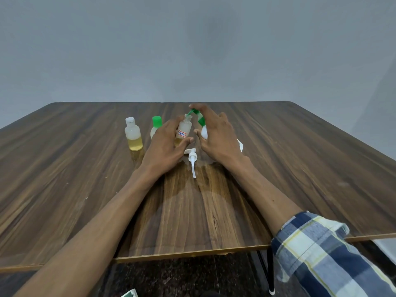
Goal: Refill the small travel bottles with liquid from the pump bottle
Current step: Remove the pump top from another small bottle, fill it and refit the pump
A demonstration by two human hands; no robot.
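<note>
On the table [85, 168], left hand [165, 144] grips the open travel bottle [183, 130].

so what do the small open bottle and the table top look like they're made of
Small open bottle: likely translucent, frosted plastic; yellowish liquid shows cloudily through its wall.
Table top: dark wood-grain surface, probably laminate over board, given its pale edge strip; smooth with a slight sheen.

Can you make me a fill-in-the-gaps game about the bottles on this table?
1. The bottle with the white cap stands to the ____ of the green-capped bottle.
2. The left hand holds an open bottle with a label and no ____.
3. The loose pump lies on the ____.

Missing words: left; cap; table
</note>
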